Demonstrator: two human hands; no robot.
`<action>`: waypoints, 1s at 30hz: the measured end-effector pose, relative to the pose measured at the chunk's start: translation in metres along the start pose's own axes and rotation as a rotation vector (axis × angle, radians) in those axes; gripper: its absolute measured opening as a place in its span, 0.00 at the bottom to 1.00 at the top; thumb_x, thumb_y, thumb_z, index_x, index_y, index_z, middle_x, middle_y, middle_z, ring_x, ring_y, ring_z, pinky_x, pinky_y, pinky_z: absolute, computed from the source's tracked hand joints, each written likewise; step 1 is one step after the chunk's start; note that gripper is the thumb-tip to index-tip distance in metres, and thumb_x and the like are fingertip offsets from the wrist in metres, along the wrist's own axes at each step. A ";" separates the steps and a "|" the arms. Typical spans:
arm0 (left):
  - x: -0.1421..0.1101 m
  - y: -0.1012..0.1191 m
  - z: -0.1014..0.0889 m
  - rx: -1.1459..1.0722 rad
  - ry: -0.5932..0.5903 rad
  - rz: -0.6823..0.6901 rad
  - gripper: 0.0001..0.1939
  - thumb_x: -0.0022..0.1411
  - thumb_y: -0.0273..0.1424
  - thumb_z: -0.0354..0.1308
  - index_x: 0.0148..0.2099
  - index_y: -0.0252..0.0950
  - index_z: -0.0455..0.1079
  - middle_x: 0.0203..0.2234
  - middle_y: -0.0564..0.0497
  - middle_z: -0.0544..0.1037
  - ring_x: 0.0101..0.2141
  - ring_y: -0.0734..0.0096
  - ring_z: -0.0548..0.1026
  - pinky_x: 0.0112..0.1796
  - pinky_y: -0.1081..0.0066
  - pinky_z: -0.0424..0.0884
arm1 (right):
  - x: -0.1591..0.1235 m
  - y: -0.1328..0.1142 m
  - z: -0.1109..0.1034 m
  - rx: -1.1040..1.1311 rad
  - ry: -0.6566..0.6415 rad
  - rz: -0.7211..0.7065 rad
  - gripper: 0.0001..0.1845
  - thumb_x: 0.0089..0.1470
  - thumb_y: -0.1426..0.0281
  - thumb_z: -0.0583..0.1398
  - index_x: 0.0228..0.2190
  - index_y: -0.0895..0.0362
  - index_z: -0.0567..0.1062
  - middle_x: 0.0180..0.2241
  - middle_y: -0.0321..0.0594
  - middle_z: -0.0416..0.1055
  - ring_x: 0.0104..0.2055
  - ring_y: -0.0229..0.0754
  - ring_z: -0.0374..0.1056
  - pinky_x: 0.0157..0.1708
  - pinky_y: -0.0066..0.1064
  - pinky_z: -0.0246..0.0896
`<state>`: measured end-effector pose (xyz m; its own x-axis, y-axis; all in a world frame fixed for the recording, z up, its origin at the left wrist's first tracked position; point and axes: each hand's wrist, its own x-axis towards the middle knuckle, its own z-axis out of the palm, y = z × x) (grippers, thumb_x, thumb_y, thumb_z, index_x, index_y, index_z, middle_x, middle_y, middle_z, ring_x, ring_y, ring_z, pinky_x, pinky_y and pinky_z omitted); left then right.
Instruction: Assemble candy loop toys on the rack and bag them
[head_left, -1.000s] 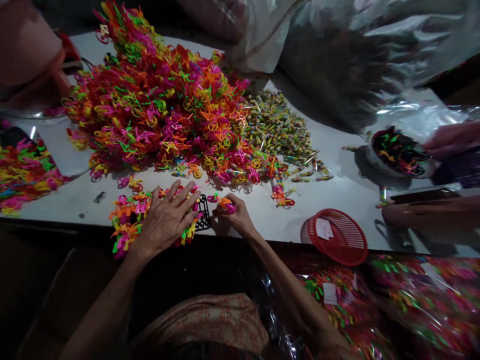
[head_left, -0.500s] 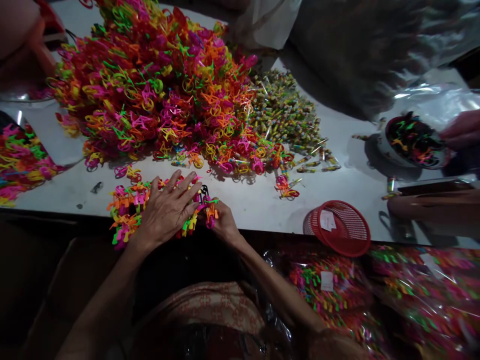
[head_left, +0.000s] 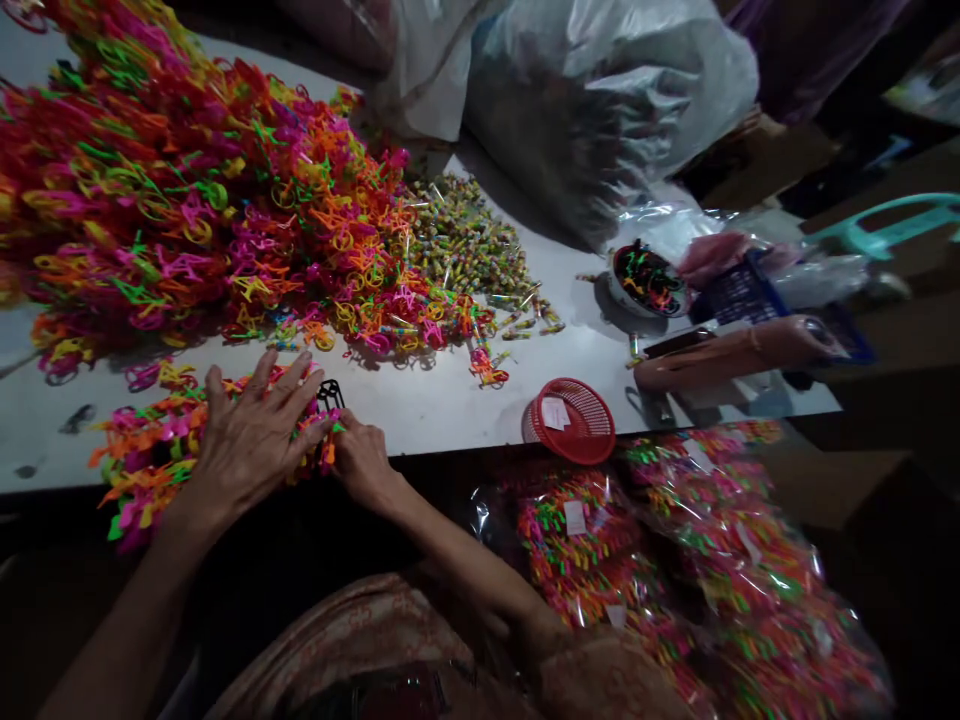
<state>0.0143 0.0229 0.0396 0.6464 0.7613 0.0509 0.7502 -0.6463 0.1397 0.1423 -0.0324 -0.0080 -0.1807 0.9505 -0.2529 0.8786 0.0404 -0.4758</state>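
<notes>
Spread fingers of my left hand [head_left: 251,425] lie flat over a bunch of small bright plastic toys [head_left: 146,455] lined up in rows at the table's front edge. My right hand [head_left: 365,458] is closed at the right end of the bunch, its fingertips pinching pink and green pieces there. A black plastic frame-like piece [head_left: 330,394] stands out just above those fingertips. The fingers and palms hide much of the bunch. Behind the hands rises a big heap of loose toys [head_left: 202,220] in pink, orange, yellow, green and red.
Small printed tubes [head_left: 476,240] lie piled right of the heap. A red basket [head_left: 574,425] stands at the table's front edge, with a bowl of dark pieces [head_left: 646,282] farther back. Filled clear bags [head_left: 742,560] lie below the table. A large plastic sack [head_left: 615,100] stands behind.
The view has swung to the right, so the table and hands sit farther left in it. Both hands keep nearly the same pose on the bunch.
</notes>
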 end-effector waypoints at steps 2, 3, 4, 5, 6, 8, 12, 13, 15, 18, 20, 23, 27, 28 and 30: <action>0.001 0.002 -0.001 0.026 -0.031 0.002 0.27 0.67 0.44 0.38 0.62 0.40 0.63 0.65 0.45 0.58 0.65 0.41 0.47 0.57 0.29 0.40 | 0.005 -0.008 0.003 -0.008 0.006 0.031 0.11 0.58 0.72 0.53 0.40 0.58 0.74 0.46 0.48 0.69 0.36 0.42 0.69 0.32 0.31 0.62; 0.001 0.003 -0.001 0.036 -0.038 0.003 0.27 0.68 0.43 0.37 0.61 0.41 0.64 0.64 0.46 0.59 0.66 0.42 0.46 0.57 0.30 0.41 | 0.006 -0.010 0.003 0.005 0.021 0.030 0.12 0.58 0.73 0.53 0.40 0.57 0.74 0.46 0.47 0.70 0.35 0.42 0.69 0.32 0.31 0.62; 0.002 0.003 -0.001 0.042 -0.037 0.000 0.26 0.68 0.43 0.37 0.61 0.41 0.64 0.64 0.46 0.59 0.66 0.43 0.46 0.57 0.30 0.41 | 0.006 -0.008 0.000 0.032 0.037 0.020 0.11 0.57 0.73 0.54 0.40 0.57 0.75 0.45 0.46 0.71 0.35 0.41 0.69 0.32 0.31 0.63; 0.002 0.003 -0.001 0.041 -0.030 -0.002 0.26 0.68 0.42 0.38 0.61 0.42 0.64 0.64 0.47 0.60 0.66 0.44 0.46 0.57 0.31 0.41 | 0.004 -0.002 -0.005 0.065 0.055 0.009 0.11 0.56 0.72 0.56 0.40 0.56 0.75 0.43 0.43 0.72 0.35 0.40 0.69 0.32 0.30 0.63; 0.001 0.002 -0.002 0.035 -0.021 -0.001 0.25 0.68 0.42 0.39 0.61 0.43 0.64 0.64 0.47 0.60 0.66 0.45 0.46 0.58 0.32 0.41 | 0.001 0.008 -0.014 0.093 0.072 0.007 0.11 0.54 0.72 0.58 0.41 0.55 0.75 0.42 0.41 0.72 0.35 0.39 0.69 0.32 0.28 0.63; 0.001 0.000 -0.001 0.024 -0.006 0.000 0.25 0.68 0.41 0.40 0.61 0.43 0.64 0.64 0.48 0.60 0.66 0.45 0.47 0.58 0.32 0.40 | -0.009 0.044 -0.042 0.113 0.125 0.059 0.15 0.53 0.72 0.60 0.44 0.53 0.75 0.40 0.38 0.73 0.37 0.38 0.69 0.34 0.26 0.64; 0.001 -0.002 -0.001 0.017 0.000 0.014 0.23 0.67 0.40 0.41 0.57 0.45 0.69 0.63 0.48 0.61 0.66 0.44 0.48 0.58 0.33 0.42 | -0.027 0.140 -0.115 -0.184 0.257 0.446 0.21 0.56 0.82 0.49 0.44 0.59 0.75 0.47 0.48 0.70 0.42 0.43 0.69 0.36 0.30 0.60; 0.001 -0.003 -0.001 0.018 0.007 0.015 0.22 0.67 0.40 0.41 0.56 0.45 0.70 0.64 0.48 0.61 0.65 0.43 0.48 0.58 0.33 0.43 | -0.029 0.159 -0.129 -0.325 0.188 0.520 0.20 0.55 0.82 0.50 0.43 0.58 0.76 0.47 0.49 0.69 0.43 0.43 0.69 0.36 0.30 0.58; 0.002 -0.003 -0.001 0.026 0.039 -0.001 0.23 0.67 0.40 0.42 0.57 0.45 0.69 0.64 0.47 0.59 0.65 0.41 0.47 0.57 0.31 0.44 | -0.031 0.183 -0.143 -0.397 0.142 0.531 0.17 0.56 0.82 0.51 0.39 0.60 0.78 0.46 0.50 0.70 0.43 0.44 0.69 0.34 0.29 0.55; 0.001 -0.002 -0.001 0.029 0.087 -0.046 0.24 0.67 0.41 0.41 0.60 0.44 0.66 0.64 0.45 0.60 0.65 0.41 0.48 0.57 0.31 0.45 | -0.031 0.188 -0.137 -0.402 0.095 0.460 0.13 0.57 0.78 0.53 0.34 0.59 0.78 0.43 0.48 0.71 0.40 0.42 0.69 0.31 0.28 0.52; 0.000 -0.001 -0.001 0.011 0.078 -0.057 0.24 0.67 0.41 0.40 0.61 0.44 0.64 0.64 0.46 0.60 0.64 0.44 0.52 0.58 0.34 0.45 | -0.032 0.179 -0.121 -0.363 0.102 0.389 0.10 0.56 0.75 0.55 0.33 0.58 0.77 0.40 0.46 0.72 0.38 0.41 0.68 0.30 0.28 0.51; -0.001 0.001 -0.002 0.005 0.048 -0.063 0.25 0.68 0.41 0.39 0.62 0.43 0.62 0.64 0.46 0.60 0.63 0.44 0.54 0.59 0.35 0.45 | -0.031 0.158 -0.091 -0.142 0.187 0.196 0.07 0.52 0.75 0.57 0.32 0.58 0.75 0.34 0.42 0.72 0.33 0.39 0.66 0.30 0.27 0.51; -0.001 0.003 -0.003 0.033 0.020 -0.075 0.26 0.68 0.41 0.39 0.64 0.40 0.60 0.65 0.44 0.58 0.65 0.45 0.51 0.59 0.35 0.45 | -0.014 0.122 -0.054 0.223 0.289 0.042 0.06 0.45 0.77 0.57 0.29 0.58 0.72 0.27 0.35 0.67 0.28 0.36 0.61 0.29 0.26 0.52; -0.001 0.004 -0.003 0.037 0.016 -0.080 0.26 0.68 0.41 0.40 0.64 0.40 0.59 0.65 0.44 0.57 0.65 0.46 0.50 0.59 0.35 0.45 | -0.008 0.114 -0.047 0.286 0.305 0.031 0.05 0.44 0.77 0.57 0.27 0.58 0.72 0.26 0.35 0.66 0.27 0.36 0.61 0.28 0.26 0.52; -0.001 0.005 -0.004 0.040 0.014 -0.088 0.26 0.68 0.41 0.41 0.64 0.42 0.59 0.65 0.45 0.57 0.65 0.47 0.50 0.59 0.35 0.45 | 0.005 0.100 -0.038 0.393 0.324 0.013 0.04 0.42 0.76 0.58 0.25 0.57 0.71 0.25 0.34 0.65 0.27 0.36 0.60 0.28 0.26 0.53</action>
<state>0.0168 0.0195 0.0439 0.5757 0.8159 0.0541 0.8094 -0.5780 0.1043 0.2457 -0.0124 -0.0244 0.0306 0.9994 -0.0159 0.6362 -0.0317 -0.7709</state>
